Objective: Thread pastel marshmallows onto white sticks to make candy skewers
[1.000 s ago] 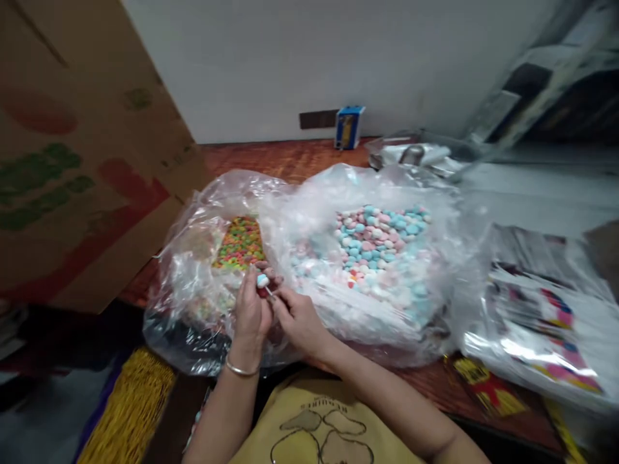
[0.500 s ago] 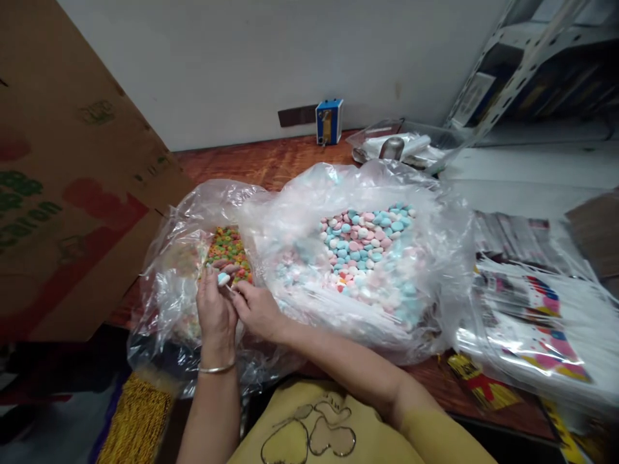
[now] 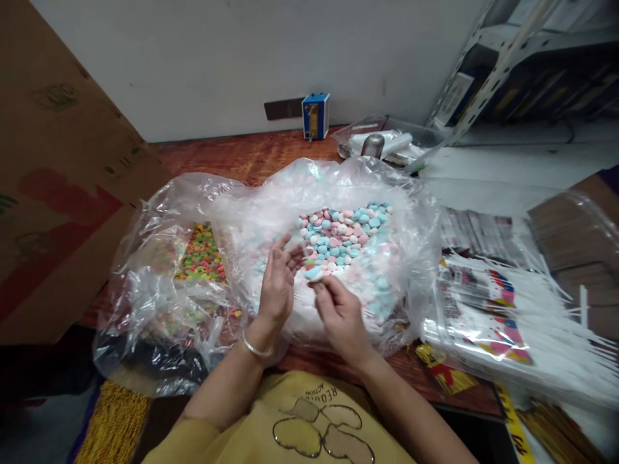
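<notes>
Both hands have shifted from the multicoloured-candy bag (image 3: pixel 193 258) to the pastel-candy bag (image 3: pixel 348 238). Right hand (image 3: pixel 341 316) pinches a blue candy (image 3: pixel 313 273); left hand (image 3: pixel 278 287) hangs open beside it.

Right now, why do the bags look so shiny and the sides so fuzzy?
Head view: room light glares white off the crinkled clear bags, hiding some of the candy; the pastel candies in the middle are fairly sharp; the hands are a little soft; the box at left and the shelf at right smear and bend towards the edges.
</notes>
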Demonstrator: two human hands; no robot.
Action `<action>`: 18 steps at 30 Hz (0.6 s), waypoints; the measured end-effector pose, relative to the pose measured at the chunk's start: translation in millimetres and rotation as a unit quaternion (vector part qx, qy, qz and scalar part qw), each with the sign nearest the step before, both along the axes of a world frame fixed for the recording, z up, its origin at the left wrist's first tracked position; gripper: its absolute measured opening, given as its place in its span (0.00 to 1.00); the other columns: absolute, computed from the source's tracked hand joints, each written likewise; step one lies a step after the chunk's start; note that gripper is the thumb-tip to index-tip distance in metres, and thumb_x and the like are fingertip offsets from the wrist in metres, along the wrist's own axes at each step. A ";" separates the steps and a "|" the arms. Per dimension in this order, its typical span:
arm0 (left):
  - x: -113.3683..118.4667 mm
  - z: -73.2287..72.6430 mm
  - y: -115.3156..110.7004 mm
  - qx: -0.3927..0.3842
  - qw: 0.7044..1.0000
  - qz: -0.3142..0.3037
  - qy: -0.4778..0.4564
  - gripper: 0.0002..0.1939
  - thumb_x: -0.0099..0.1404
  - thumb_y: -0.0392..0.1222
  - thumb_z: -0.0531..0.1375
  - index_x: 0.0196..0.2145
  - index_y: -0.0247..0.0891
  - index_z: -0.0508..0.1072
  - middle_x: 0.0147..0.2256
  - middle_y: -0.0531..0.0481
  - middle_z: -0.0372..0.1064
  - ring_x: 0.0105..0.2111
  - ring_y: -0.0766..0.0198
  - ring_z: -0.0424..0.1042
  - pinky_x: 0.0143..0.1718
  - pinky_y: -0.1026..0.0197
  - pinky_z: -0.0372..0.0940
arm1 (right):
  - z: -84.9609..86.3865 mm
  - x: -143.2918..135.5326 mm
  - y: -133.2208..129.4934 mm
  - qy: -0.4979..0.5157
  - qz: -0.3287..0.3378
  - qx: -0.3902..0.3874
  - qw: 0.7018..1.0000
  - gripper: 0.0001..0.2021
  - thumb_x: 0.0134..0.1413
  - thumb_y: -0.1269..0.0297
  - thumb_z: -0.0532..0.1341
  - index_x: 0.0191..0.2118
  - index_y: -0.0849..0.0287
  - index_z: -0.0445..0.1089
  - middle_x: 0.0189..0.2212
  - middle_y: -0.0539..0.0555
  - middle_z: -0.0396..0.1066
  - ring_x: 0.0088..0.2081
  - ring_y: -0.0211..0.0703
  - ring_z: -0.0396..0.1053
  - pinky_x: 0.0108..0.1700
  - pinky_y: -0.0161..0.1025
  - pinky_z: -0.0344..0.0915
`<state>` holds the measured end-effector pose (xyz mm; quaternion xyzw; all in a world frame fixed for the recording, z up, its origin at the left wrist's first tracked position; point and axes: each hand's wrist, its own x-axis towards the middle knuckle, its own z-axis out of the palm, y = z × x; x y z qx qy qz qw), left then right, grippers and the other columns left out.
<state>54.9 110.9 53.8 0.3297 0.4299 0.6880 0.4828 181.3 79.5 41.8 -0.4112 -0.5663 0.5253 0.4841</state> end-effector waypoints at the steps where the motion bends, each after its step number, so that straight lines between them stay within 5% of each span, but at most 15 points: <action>1: 0.4 -2.3 12.7 0.000 0.999 0.003 0.052 0.19 0.68 0.55 0.62 0.51 0.43 0.76 0.46 0.43 0.78 0.44 0.57 0.76 0.50 0.55 0.68 | -3.1 18.1 -3.1 0.001 -0.034 -0.028 0.999 0.13 0.68 0.53 0.58 0.40 0.55 0.73 0.24 0.47 0.63 0.25 0.38 0.58 0.27 0.35 0.57; 4: -4.5 -8.6 52.8 -0.007 0.957 -0.011 0.288 0.04 0.62 0.37 0.66 0.36 0.41 0.81 0.38 0.44 0.77 0.42 0.54 0.74 0.52 0.55 0.65 | -15.2 61.4 -13.1 0.041 -0.120 -0.094 0.987 0.15 0.65 0.47 0.61 0.42 0.55 0.74 0.20 0.44 0.55 0.21 0.36 0.51 0.22 0.35 0.50; 7: -7.2 -14.8 84.4 -0.004 0.888 -0.058 0.456 0.11 0.55 0.26 0.63 0.28 0.41 0.79 0.36 0.43 0.73 0.44 0.50 0.71 0.55 0.52 0.62 | -26.9 82.8 -18.6 0.064 -0.158 -0.117 0.978 0.16 0.64 0.46 0.63 0.42 0.55 0.74 0.19 0.44 0.55 0.21 0.36 0.52 0.22 0.35 0.49; 10: -4.1 -23.2 101.9 -0.003 0.840 -0.126 0.528 0.12 0.52 0.23 0.61 0.24 0.41 0.74 0.36 0.41 0.71 0.47 0.48 0.70 0.57 0.51 0.60 | -35.7 87.5 -17.4 0.082 -0.166 -0.136 0.973 0.17 0.63 0.46 0.64 0.41 0.55 0.75 0.20 0.44 0.56 0.21 0.35 0.52 0.22 0.34 0.49; 14: -3.0 -33.0 110.5 -0.012 0.829 -0.141 0.541 0.12 0.52 0.24 0.61 0.23 0.41 0.70 0.36 0.41 0.70 0.48 0.48 0.70 0.59 0.51 0.59 | -44.3 86.4 -11.1 0.116 -0.147 -0.164 0.968 0.17 0.61 0.45 0.65 0.39 0.55 0.74 0.20 0.44 0.55 0.21 0.35 0.51 0.21 0.34 0.49; 18: -4.4 -34.3 110.9 -0.006 0.853 -0.079 0.516 0.09 0.56 0.28 0.64 0.30 0.42 0.76 0.37 0.43 0.73 0.44 0.50 0.71 0.57 0.52 0.60 | -51.1 87.7 -7.6 0.122 -0.123 -0.175 0.969 0.17 0.62 0.45 0.64 0.39 0.55 0.74 0.20 0.44 0.55 0.22 0.35 0.51 0.22 0.34 0.50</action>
